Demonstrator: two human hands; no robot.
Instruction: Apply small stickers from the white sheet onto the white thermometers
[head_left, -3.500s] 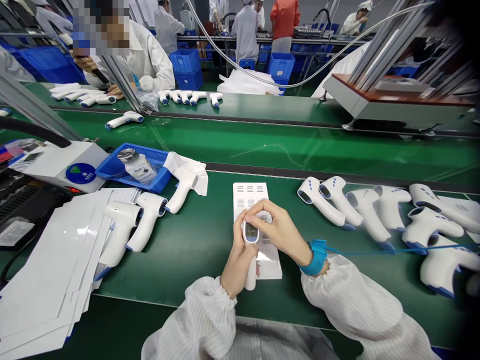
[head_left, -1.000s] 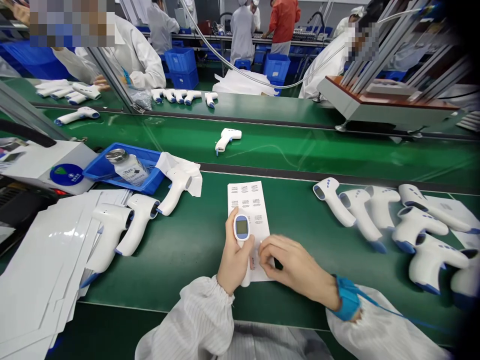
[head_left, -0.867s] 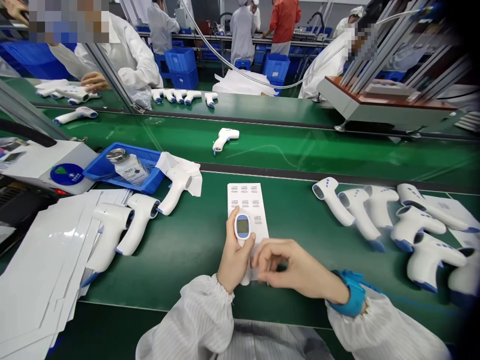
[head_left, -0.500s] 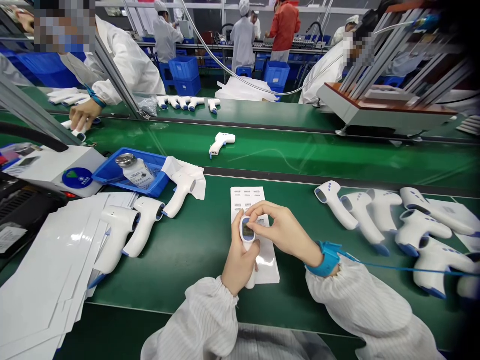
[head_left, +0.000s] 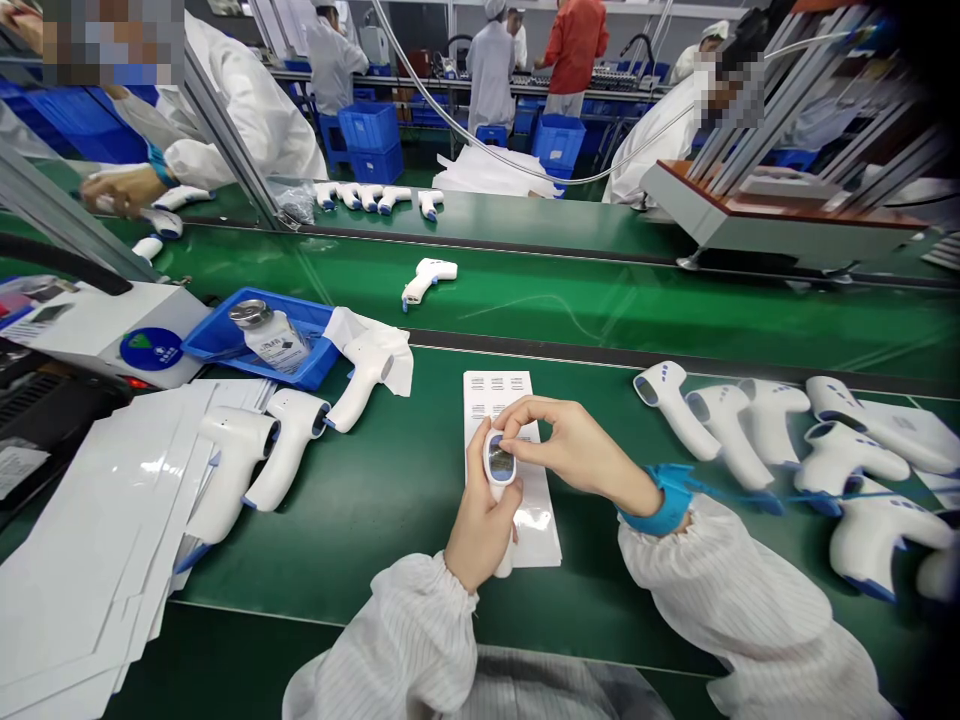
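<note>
My left hand (head_left: 480, 520) is wrapped round the handle of a white infrared thermometer (head_left: 500, 468), held upright with its small screen facing me. My right hand (head_left: 570, 448) is pinched at the top edge of that screen; whether a sticker is between its fingertips I cannot tell. A blue wrist strap (head_left: 666, 498) with a cord sits on my right wrist. Under both hands lies a white sheet of small printed labels (head_left: 491, 392) on the green bench.
Several white thermometers (head_left: 720, 425) lie at the right, three more (head_left: 300, 440) at the left beside stacked white sheets (head_left: 97, 540). A blue tray (head_left: 217, 335) holds a bottle (head_left: 266, 335). One thermometer (head_left: 424, 277) rides the belt. A person's hand (head_left: 120, 188) reaches at far left.
My right hand came up from the label sheet to the thermometer's screen and stays pinched there. The thermometer on the belt drifted left. The person at far left moved a hand along the belt.
</note>
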